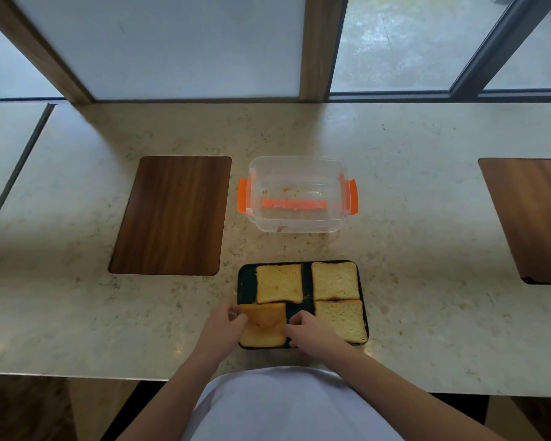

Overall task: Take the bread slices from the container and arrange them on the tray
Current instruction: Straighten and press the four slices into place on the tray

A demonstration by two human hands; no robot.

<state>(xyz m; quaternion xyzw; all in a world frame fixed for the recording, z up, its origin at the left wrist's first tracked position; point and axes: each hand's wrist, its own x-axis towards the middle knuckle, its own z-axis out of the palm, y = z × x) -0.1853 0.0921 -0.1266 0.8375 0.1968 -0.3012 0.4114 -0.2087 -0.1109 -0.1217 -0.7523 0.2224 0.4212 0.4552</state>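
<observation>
On the pale speckled stone table (395, 173), the one clear plastic container with orange clips (296, 195) at frame centre looks empty. My one black rectangular tray (246, 283) below holds four toasted bread slices; my left hand (225, 323) and right hand (306, 326) pinch the fourth, lower-left slice (263, 326), settling it.

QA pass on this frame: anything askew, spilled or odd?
One thing: the near-left slice sits tilted, not square like the other three slices, and both hands, left and right, are on it. Crumbs and orange smears remain in the empty container. Nothing spilled on the counter.
</observation>
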